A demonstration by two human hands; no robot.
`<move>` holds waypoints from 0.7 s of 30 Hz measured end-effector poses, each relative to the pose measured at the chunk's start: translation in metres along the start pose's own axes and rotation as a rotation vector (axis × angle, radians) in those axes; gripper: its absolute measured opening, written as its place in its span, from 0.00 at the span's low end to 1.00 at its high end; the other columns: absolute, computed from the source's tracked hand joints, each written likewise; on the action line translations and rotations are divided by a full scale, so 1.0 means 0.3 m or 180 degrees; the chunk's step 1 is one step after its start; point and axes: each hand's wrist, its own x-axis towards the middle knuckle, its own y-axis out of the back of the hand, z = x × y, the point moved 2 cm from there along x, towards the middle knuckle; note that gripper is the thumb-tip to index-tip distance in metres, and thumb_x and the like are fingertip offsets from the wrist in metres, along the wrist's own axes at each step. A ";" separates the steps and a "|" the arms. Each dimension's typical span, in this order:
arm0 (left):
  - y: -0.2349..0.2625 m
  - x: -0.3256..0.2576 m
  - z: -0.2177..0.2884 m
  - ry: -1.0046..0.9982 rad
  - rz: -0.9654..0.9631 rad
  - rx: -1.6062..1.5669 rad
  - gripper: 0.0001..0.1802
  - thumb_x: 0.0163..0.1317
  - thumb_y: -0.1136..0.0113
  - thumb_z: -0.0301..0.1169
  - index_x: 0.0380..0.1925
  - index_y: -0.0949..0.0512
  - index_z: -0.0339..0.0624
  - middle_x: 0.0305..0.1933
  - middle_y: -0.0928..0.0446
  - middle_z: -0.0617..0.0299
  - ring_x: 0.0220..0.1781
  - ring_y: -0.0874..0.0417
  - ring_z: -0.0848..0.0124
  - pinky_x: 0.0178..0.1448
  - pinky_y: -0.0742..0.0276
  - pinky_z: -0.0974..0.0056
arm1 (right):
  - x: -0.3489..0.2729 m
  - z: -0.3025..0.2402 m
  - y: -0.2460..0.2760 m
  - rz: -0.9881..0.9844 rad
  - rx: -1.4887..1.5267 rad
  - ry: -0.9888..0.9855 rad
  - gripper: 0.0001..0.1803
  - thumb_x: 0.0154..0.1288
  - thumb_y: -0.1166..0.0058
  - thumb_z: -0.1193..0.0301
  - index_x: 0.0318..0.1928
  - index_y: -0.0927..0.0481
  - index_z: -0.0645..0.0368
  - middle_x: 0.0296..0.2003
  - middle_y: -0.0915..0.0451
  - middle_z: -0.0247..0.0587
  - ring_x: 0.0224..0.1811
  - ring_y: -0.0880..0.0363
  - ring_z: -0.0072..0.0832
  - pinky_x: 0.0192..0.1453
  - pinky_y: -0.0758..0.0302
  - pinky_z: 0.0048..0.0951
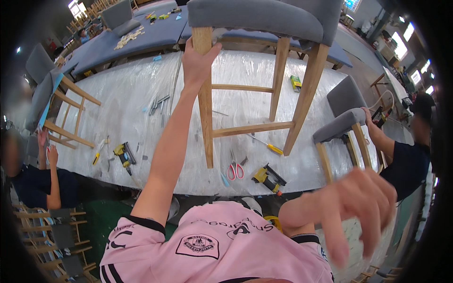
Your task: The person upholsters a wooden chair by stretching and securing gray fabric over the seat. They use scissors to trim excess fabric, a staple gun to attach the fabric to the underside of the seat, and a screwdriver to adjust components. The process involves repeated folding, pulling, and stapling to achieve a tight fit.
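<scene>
A wooden chair with a grey upholstered seat (pixel 264 18) stands on the plastic-covered table in front of me. My left hand (pixel 197 65) is closed around the top of its near left leg, just under the seat. My right hand (pixel 357 205) is raised close to the camera at the lower right, slightly blurred, its fingers apart and bent downward with nothing in them. Below the chair lie red-handled scissors (pixel 235 170), a yellow-handled screwdriver (pixel 273 148) and a yellow-and-black staple gun (pixel 269 179). A green and yellow box (pixel 295 83) sits behind the right legs.
Another staple gun (pixel 124 156), a yellow utility knife (pixel 98 153) and metal staple strips (pixel 159 104) lie on the table's left half. Co-workers handle a grey chair (pixel 340 123) at right and another chair (pixel 71 109) at left. A blue-topped table (pixel 137 37) stands beyond.
</scene>
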 end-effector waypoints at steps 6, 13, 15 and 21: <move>0.035 -0.024 -0.033 0.0235 -0.0202 -0.0283 0.51 0.59 0.25 0.47 0.75 0.42 0.38 0.51 0.16 0.52 0.48 0.15 0.64 0.57 0.21 0.58 | -0.435 -0.264 0.553 0.1633 -0.3547 -0.1212 0.12 0.71 0.40 0.64 0.36 0.19 0.61 0.30 0.17 0.42 0.39 0.16 0.33 0.58 0.21 0.54; 0.112 0.159 -0.045 -0.0646 -0.0100 -0.0599 0.48 0.70 0.47 0.67 0.75 0.49 0.49 0.49 0.18 0.52 0.47 0.14 0.64 0.51 0.17 0.60 | -1.328 -0.524 1.182 0.2677 -0.5550 -0.4354 0.22 0.61 0.33 0.65 0.54 0.19 0.61 0.49 0.15 0.50 0.52 0.16 0.39 0.60 0.22 0.39; 0.061 0.147 -0.017 -0.0084 -0.0522 -0.1254 0.42 0.71 0.55 0.70 0.62 0.32 0.42 0.47 0.18 0.53 0.41 0.14 0.63 0.47 0.18 0.60 | -1.432 -0.590 1.300 0.2377 -0.6375 -0.4307 0.29 0.58 0.32 0.63 0.60 0.21 0.60 0.55 0.18 0.54 0.59 0.20 0.45 0.65 0.25 0.41; 0.038 0.143 0.033 0.0471 -0.0638 -0.1313 0.44 0.71 0.62 0.74 0.49 0.23 0.39 0.37 0.22 0.59 0.32 0.18 0.66 0.37 0.22 0.63 | -1.503 -0.646 1.452 0.2129 -0.7839 -0.5092 0.36 0.58 0.39 0.63 0.69 0.28 0.57 0.64 0.25 0.55 0.71 0.31 0.51 0.76 0.35 0.52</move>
